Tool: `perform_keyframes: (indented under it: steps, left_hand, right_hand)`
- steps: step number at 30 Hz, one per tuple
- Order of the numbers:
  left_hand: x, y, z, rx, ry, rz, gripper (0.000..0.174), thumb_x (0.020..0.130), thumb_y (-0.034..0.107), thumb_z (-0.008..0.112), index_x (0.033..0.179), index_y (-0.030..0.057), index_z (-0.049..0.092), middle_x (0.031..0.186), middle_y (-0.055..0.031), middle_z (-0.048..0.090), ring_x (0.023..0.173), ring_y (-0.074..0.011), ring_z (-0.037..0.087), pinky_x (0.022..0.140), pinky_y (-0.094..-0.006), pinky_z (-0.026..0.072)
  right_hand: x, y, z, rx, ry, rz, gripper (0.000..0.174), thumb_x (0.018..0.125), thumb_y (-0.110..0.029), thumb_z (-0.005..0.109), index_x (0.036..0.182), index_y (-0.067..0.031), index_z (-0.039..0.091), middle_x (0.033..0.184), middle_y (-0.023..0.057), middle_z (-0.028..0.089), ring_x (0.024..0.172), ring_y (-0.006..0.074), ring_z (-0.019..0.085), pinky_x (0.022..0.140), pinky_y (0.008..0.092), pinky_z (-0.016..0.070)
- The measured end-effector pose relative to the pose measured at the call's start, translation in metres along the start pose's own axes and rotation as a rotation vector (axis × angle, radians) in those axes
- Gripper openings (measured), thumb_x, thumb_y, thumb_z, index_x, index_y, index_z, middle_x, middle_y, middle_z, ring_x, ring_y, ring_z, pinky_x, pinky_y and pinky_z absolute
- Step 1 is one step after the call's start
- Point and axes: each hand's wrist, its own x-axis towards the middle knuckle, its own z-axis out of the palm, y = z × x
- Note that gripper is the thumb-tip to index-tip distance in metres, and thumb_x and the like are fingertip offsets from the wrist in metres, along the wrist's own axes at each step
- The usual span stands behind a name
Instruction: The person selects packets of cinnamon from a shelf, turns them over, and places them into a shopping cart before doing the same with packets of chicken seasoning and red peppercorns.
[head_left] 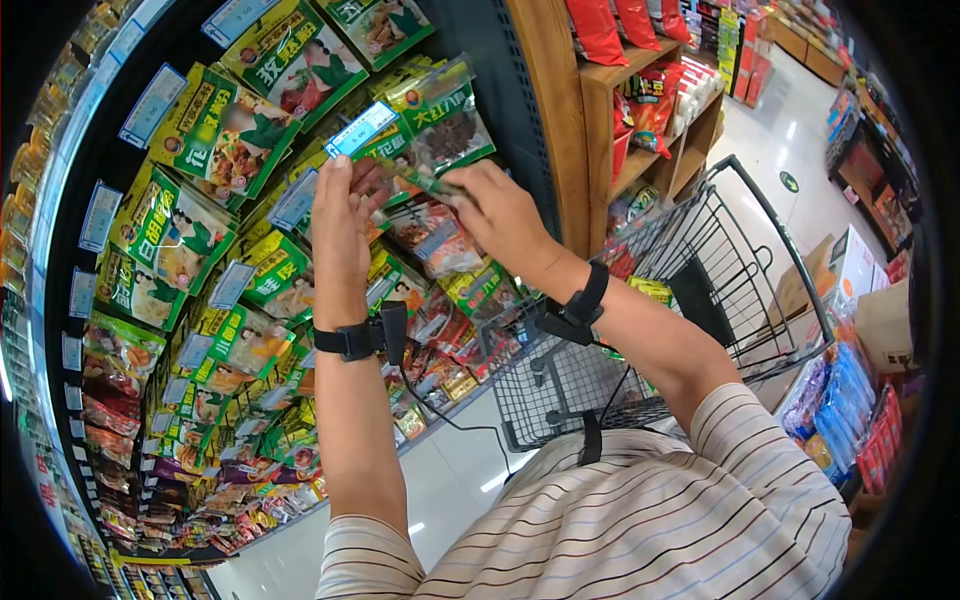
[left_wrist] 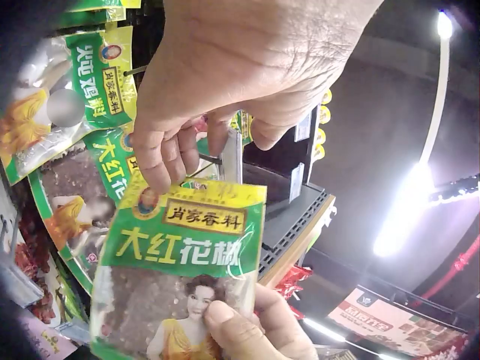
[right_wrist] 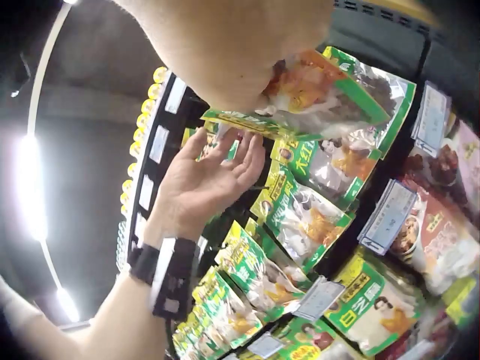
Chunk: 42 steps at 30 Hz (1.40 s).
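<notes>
My right hand (head_left: 505, 215) pinches a flat green and yellow packet of red Sichuan peppercorns (left_wrist: 176, 262), with the thumb across its lower front in the left wrist view. Dark peppercorns and a picture of a person in yellow show on its face. The left hand (head_left: 342, 225) is raised beside the packet's top edge, palm turned up and fingers loosely bent in the right wrist view. Its fingertips are right at the top edge, close to a metal display hook and a price tag (head_left: 362, 130). More peppercorn packets (head_left: 450, 125) hang just behind.
Rows of spice packets (head_left: 265, 275) hang on the rack at left, with price tags jutting out. A black wire shopping cart (head_left: 560, 385) stands to the right, close to my body. Beyond it is a wooden shelf (head_left: 595, 150) holding red bags.
</notes>
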Motion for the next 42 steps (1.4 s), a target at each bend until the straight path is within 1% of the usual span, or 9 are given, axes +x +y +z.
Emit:
perform_keyframes:
  steps: [2, 3, 6, 9, 14, 17, 29, 35, 42]
  left_hand:
    - [0.002, 0.001, -0.004, 0.006, 0.009, -0.012, 0.042, 0.100, 0.038, 0.058, 0.126, 0.0048, 0.054, 0.115, -0.0124, 0.064, 0.113, -0.0245, 0.060, 0.093, -0.0412, 0.0491]
    - [0.004, 0.000, -0.006, 0.012, 0.016, -0.014, 0.041, 0.100, 0.038, 0.058, 0.124, 0.0047, 0.054, 0.114, -0.0118, 0.064, 0.111, -0.0236, 0.061, 0.091, -0.0398, 0.0498]
    - [0.007, 0.001, -0.009, -0.007, 0.003, -0.024, 0.038, 0.100, 0.036, 0.058, 0.121, 0.0048, 0.055, 0.109, -0.0097, 0.064, 0.103, -0.0211, 0.063, 0.083, -0.0358, 0.0510]
    - [0.004, 0.001, -0.006, -0.018, 0.011, -0.019, 0.035, 0.100, 0.035, 0.059, 0.118, 0.0051, 0.056, 0.103, -0.0079, 0.065, 0.098, -0.0194, 0.064, 0.078, -0.0327, 0.0513]
    - [0.003, 0.003, -0.004, -0.009, 0.021, 0.000, 0.041, 0.100, 0.035, 0.058, 0.125, 0.0034, 0.054, 0.100, -0.0074, 0.065, 0.095, -0.0183, 0.064, 0.075, -0.0307, 0.0514]
    - [0.005, 0.004, -0.004, 0.010, 0.013, 0.011, 0.050, 0.100, 0.035, 0.057, 0.136, 0.0014, 0.050, 0.101, -0.0070, 0.065, 0.093, -0.0172, 0.064, 0.074, -0.0297, 0.0514]
    - [0.005, 0.005, -0.004, 0.017, 0.025, 0.001, 0.048, 0.100, 0.034, 0.058, 0.135, 0.0024, 0.051, 0.100, -0.0061, 0.066, 0.091, -0.0166, 0.064, 0.074, -0.0293, 0.0519]
    - [0.005, -0.001, -0.006, -0.012, 0.031, -0.019, 0.037, 0.100, 0.035, 0.058, 0.123, 0.0056, 0.055, 0.100, -0.0074, 0.066, 0.092, -0.0185, 0.065, 0.074, -0.0305, 0.0526]
    - [0.001, -0.009, -0.008, 0.016, 0.040, -0.064, 0.038, 0.101, 0.033, 0.056, 0.126, 0.0040, 0.053, 0.100, -0.0079, 0.065, 0.092, -0.0176, 0.064, 0.074, -0.0294, 0.0523]
  right_hand:
    - [0.006, 0.011, 0.000, 0.199, -0.026, 0.168, 0.024, 0.088, -0.005, 0.059, 0.112, -0.0031, 0.061, 0.101, 0.0167, 0.063, 0.093, 0.0340, 0.062, 0.083, 0.0380, 0.0501]
    - [0.009, 0.014, 0.003, 0.263, -0.032, 0.261, 0.023, 0.091, -0.007, 0.058, 0.113, 0.0000, 0.059, 0.098, 0.0159, 0.065, 0.088, 0.0266, 0.064, 0.082, 0.0363, 0.0493]
    - [0.017, 0.021, 0.003, 0.563, -0.175, 0.517, 0.022, 0.096, -0.012, 0.060, 0.115, -0.0006, 0.059, 0.097, 0.0023, 0.062, 0.090, 0.0071, 0.056, 0.078, 0.0274, 0.0481]
    - [0.025, 0.040, 0.020, 0.609, -0.165, 0.390, 0.024, 0.097, -0.015, 0.060, 0.115, 0.0002, 0.058, 0.096, -0.0005, 0.061, 0.088, 0.0052, 0.054, 0.076, 0.0253, 0.0466]
    - [0.030, 0.039, 0.024, 0.719, -0.214, 0.596, 0.021, 0.095, -0.013, 0.062, 0.112, -0.0018, 0.059, 0.097, 0.0011, 0.061, 0.091, 0.0068, 0.056, 0.079, 0.0253, 0.0461]
    - [0.033, 0.041, 0.032, 0.849, -0.175, 0.617, 0.020, 0.095, -0.013, 0.062, 0.112, -0.0018, 0.059, 0.098, 0.0032, 0.062, 0.092, 0.0093, 0.059, 0.080, 0.0258, 0.0482]
    - [0.046, 0.048, 0.050, 1.004, -0.141, 0.758, 0.020, 0.094, -0.013, 0.064, 0.111, -0.0020, 0.059, 0.094, 0.0027, 0.062, 0.085, 0.0090, 0.059, 0.076, 0.0271, 0.0501]
    - [0.050, 0.065, 0.064, 0.926, -0.056, 0.777, 0.022, 0.092, -0.012, 0.064, 0.109, 0.0015, 0.061, 0.095, 0.0055, 0.065, 0.084, 0.0124, 0.062, 0.073, 0.0295, 0.0510]
    - [0.032, 0.084, 0.075, 0.649, -0.114, 0.741, 0.024, 0.094, -0.019, 0.062, 0.105, 0.0024, 0.061, 0.093, 0.0099, 0.066, 0.077, 0.0186, 0.064, 0.068, 0.0339, 0.0511]
